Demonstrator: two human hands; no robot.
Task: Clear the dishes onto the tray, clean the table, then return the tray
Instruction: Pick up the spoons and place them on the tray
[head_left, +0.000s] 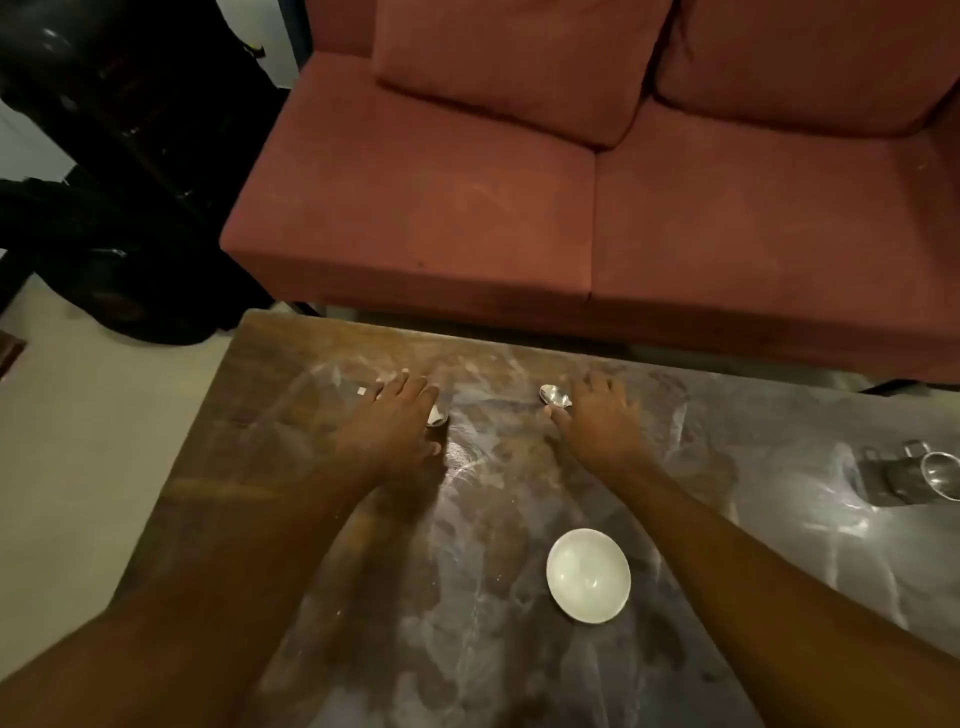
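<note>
My left hand (392, 423) lies palm down on the dusty wooden table (291, 467), covering a metal spoon (437, 415). Only the spoon's bowl and the tip of its handle show from under the hand. My right hand (597, 421) rests with spread fingers on a second metal spoon (555, 396). Its thumb touches the spoon's bowl and the handle is hidden under the palm. A small white bowl (588, 575) stands empty, nearer to me and between my forearms. At the right edge a steel cup (940, 475) sits beside a dark flat object (883, 480).
A red sofa (519, 208) stands close behind the table's far edge. Dark bags and gear (114, 182) fill the floor at the left. The tabletop is smeared with white dust. Pale floor shows left of the table.
</note>
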